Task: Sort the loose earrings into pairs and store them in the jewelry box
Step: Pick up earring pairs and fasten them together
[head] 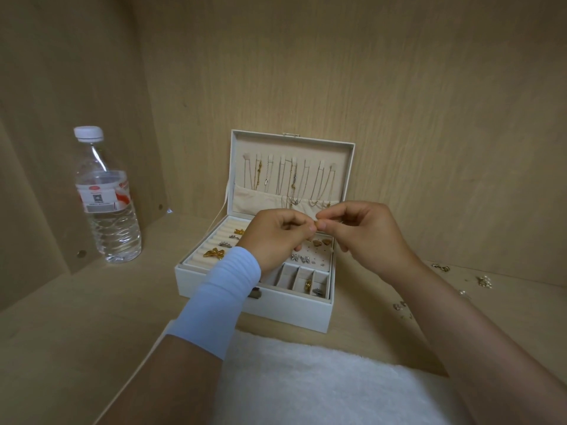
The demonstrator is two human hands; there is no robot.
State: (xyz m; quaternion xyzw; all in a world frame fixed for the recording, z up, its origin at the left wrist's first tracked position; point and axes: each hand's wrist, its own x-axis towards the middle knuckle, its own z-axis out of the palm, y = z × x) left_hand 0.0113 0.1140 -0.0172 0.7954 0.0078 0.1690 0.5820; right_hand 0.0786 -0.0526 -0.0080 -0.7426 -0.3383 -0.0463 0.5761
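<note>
Both your hands are raised together over the open white rectangular jewelry box (pixel 254 305), which sits on the pale wooden shelf (pixel 76 317) with its long side running left to right and its lid (pixel 346 161) standing upright at the back, padded inside facing you. Your left hand (pixel 276 233), a white sleeve band on its wrist, and your bare right hand (pixel 368 231) have their fingers curled in. Their fingertips meet to pinch a tiny glinting metal earring (pixel 317 222); it is too small to tell which way it points. Below your hands, gold heart-shaped studs (pixel 320 242) sit on the box's perforated panel. The loose pearl and metal earrings (pixel 484 282) lie scattered on the shelf to the right, well apart from the box. A clear plastic water bottle (pixel 106 204) stands upright at the left, and a white fluffy cloth (pixel 322 378) lies nearest you.
</note>
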